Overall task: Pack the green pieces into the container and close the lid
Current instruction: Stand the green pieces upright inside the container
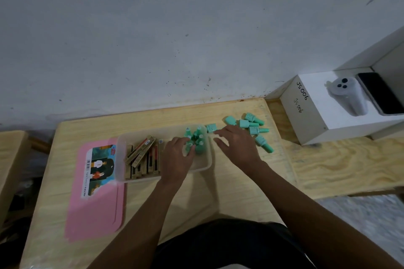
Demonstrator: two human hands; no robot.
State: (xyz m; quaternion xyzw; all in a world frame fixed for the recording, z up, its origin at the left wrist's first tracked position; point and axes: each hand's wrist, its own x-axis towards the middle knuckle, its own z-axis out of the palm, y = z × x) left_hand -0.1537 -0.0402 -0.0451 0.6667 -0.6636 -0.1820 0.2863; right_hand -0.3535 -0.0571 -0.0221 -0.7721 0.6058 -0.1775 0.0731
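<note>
Left hand (178, 152) grips green bottles (197, 140) inside clear container (205, 166); right hand (237, 145), fingers spread, hovers beside loose bottles (253, 125) on desk (218, 199).

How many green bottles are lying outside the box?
6 green bottles: one beside the container, five clustered beyond the right hand, which may hide more.

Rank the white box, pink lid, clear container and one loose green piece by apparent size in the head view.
1. white box, though the frame edge cuts it off
2. pink lid and clear container: about alike, so not ranked
3. loose green piece
</note>
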